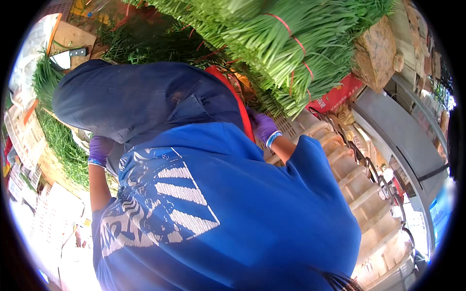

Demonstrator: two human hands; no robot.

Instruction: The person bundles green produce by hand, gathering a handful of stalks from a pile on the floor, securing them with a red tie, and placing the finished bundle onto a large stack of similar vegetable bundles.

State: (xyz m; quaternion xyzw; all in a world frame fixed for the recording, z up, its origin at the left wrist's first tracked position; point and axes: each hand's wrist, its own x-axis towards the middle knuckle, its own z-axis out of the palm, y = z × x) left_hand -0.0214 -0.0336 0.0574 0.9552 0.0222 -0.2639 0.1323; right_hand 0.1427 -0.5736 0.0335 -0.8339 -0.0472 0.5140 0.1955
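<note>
My left hand, in a purple glove, is down beside my dark trouser leg. Its fingers are hidden behind the leg, close to loose green stalks. On the other side, my right hand, also gloved in purple, is low at my hip beside a red curved edge and a pale slatted crate. Its fingertips are out of sight, so any hold is hidden. Ahead of it lie big bundles of green chive-like leaves, tied with thin red bands.
A knife rests on a wooden board at the far left. To the right are a wooden block, a red printed box, stacked whitish plastic crates and a grey metal-framed cart. My blue shirt covers the lower middle.
</note>
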